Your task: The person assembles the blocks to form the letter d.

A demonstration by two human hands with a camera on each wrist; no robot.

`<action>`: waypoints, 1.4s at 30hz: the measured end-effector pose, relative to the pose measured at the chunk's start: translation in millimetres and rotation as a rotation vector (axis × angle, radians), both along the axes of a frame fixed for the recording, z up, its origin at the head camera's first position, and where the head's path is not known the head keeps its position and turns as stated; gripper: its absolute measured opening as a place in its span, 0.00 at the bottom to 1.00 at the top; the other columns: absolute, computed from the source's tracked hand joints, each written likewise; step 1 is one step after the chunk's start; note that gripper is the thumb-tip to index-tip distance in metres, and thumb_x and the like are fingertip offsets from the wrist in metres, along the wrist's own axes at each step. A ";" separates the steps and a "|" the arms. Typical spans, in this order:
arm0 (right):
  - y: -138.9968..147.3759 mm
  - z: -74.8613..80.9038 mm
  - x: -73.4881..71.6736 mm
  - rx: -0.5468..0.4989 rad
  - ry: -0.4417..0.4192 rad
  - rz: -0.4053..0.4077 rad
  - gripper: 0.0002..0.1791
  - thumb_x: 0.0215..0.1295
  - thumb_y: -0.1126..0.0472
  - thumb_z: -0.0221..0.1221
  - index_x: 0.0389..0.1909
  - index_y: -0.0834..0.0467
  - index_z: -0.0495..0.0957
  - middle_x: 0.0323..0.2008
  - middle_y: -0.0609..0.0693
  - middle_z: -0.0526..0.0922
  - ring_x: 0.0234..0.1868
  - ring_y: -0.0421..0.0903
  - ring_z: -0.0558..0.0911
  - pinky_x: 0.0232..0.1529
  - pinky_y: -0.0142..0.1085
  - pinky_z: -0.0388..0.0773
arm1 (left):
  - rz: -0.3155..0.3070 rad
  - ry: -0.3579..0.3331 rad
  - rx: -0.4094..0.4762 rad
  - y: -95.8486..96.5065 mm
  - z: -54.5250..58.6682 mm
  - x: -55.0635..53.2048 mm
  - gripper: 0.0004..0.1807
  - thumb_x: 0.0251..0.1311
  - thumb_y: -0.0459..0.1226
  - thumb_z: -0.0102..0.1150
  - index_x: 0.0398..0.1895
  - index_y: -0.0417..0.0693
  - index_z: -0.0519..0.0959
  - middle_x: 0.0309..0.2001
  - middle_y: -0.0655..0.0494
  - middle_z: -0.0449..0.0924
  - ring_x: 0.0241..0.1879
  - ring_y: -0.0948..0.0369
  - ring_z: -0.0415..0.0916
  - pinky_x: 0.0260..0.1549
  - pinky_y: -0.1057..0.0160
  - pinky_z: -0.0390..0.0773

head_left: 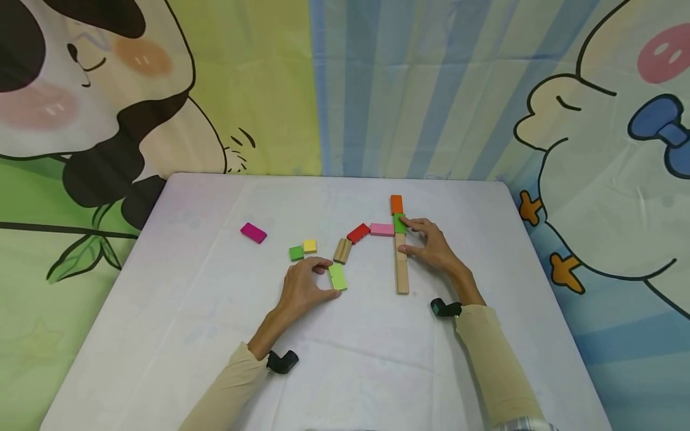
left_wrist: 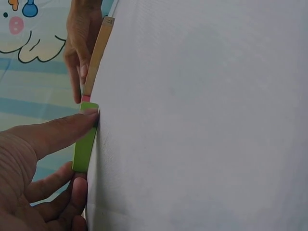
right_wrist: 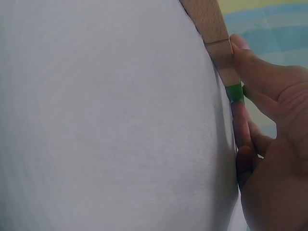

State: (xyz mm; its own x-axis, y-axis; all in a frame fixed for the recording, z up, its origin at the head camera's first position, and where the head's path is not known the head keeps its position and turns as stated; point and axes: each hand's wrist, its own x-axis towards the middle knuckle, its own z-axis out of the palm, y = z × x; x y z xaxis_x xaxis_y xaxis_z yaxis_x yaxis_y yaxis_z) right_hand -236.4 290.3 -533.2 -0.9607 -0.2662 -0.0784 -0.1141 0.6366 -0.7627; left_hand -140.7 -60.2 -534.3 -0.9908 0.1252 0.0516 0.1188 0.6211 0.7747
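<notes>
My left hand (head_left: 304, 284) pinches a light green block (head_left: 338, 277) by its ends, the thumb at the near end and fingers at the far one. In the left wrist view, the thumb lies along this block (left_wrist: 85, 149), close over the table. My right hand (head_left: 433, 245) touches a straight column of blocks: a fingertip on the green block (head_left: 399, 224), the thumb against a plain wooden block (head_left: 401, 245). Another wooden block (head_left: 402, 278) continues the column towards me, and an orange block (head_left: 396, 204) tops its far end. The right wrist view shows the thumb beside the wood (right_wrist: 224, 60).
A curved line runs from the light green block through a wooden piece (head_left: 342, 251), a red block (head_left: 358, 233) and a pink block (head_left: 382, 230) to the column. Further left lie a green cube (head_left: 296, 254), a yellow cube (head_left: 309, 246) and a magenta block (head_left: 253, 233) on the white table (head_left: 215, 311).
</notes>
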 end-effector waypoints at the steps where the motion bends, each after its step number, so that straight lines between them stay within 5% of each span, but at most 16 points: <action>1: 0.4 -0.3 -0.1 0.001 0.002 0.000 0.49 0.67 0.58 0.77 0.85 0.46 0.64 0.78 0.63 0.69 0.80 0.65 0.65 0.82 0.68 0.59 | 0.000 0.002 -0.002 0.2 0.0 0.0 0.37 0.40 0.36 0.93 0.58 0.44 0.87 0.47 0.51 0.90 0.49 0.54 0.83 0.52 0.53 0.79; 42: 1.5 -2.4 -2.0 -0.014 0.032 0.009 0.48 0.66 0.57 0.77 0.85 0.48 0.65 0.76 0.64 0.71 0.78 0.65 0.68 0.81 0.68 0.59 | 0.004 0.057 -0.134 11.2 1.9 -2.0 0.38 0.39 0.43 0.94 0.56 0.47 0.86 0.47 0.52 0.89 0.47 0.54 0.83 0.55 0.48 0.75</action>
